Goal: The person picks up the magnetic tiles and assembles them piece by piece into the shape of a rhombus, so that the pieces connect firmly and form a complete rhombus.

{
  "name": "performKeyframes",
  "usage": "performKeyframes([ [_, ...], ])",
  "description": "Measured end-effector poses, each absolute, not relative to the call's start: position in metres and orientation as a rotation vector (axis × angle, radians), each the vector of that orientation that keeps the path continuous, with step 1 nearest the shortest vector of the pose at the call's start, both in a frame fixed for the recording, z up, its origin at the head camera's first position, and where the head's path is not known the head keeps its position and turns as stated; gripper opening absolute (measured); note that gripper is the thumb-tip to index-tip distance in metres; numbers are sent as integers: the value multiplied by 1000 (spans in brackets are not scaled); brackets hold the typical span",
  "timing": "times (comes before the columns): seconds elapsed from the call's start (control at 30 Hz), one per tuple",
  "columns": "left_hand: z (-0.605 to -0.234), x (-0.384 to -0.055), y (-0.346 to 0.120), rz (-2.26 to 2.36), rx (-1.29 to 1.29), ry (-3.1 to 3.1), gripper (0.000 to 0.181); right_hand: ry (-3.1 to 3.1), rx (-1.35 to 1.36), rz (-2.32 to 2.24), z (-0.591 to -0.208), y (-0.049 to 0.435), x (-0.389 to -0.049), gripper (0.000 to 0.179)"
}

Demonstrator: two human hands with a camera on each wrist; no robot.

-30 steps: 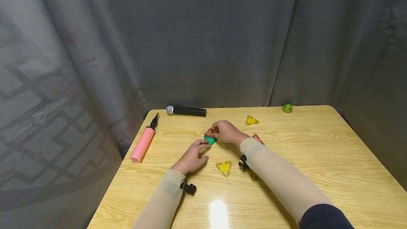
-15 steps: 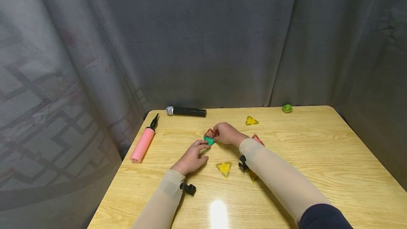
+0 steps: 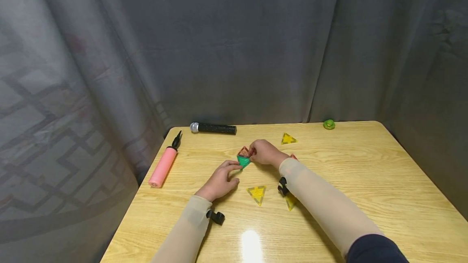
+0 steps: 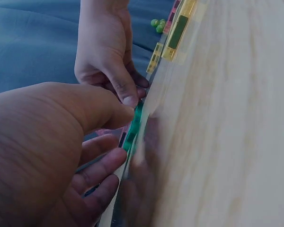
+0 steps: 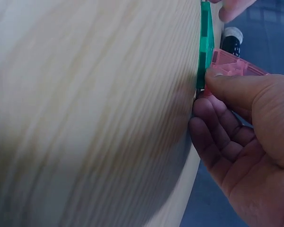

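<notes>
A translucent green triangular magnetic tile [image 3: 243, 161] lies on the wooden table [image 3: 343, 173] between the two hands. Along its far edge a translucent red tile [image 5: 232, 64] rises at a slant, seen best in the right wrist view. My right hand [image 3: 265, 152] pinches the red tile near its lower corner, with the thumb close to the green edge. My left hand [image 3: 219, 180] rests low on the table, its loosely extended fingertips at the green tile's left side. In the left wrist view, its thumb overlaps the green tile [image 4: 133, 130].
Yellow triangular tiles lie nearer me [image 3: 257, 195], beside the right forearm [image 3: 290, 201] and farther back [image 3: 289, 138]. Another red tile [image 3: 294, 157] is mostly hidden by the right sleeve. Around the edges are a pink hand pump [image 3: 163, 167], a black microphone [image 3: 213, 128] and a small green object [image 3: 329, 124].
The red and green tiles have shifted slightly to the right along with my right hand, which now covers less of the red tile. The left hand has stayed nearly in place.
</notes>
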State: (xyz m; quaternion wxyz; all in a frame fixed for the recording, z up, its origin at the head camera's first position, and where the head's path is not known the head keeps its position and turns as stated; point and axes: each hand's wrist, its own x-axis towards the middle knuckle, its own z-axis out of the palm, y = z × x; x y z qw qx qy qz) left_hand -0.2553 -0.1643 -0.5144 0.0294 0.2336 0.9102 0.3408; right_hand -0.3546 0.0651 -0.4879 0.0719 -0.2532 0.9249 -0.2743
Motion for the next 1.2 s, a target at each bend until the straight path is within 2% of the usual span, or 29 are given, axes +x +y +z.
performKeyframes([
  [0.63,-515,-250,-152,1085,850,2798,40,2814,-724,-822,-489,100,-363,7],
  [1.2,-509,-232,-129,893,904,2723,63,2817,-672,-787,-486,113,-359,7],
])
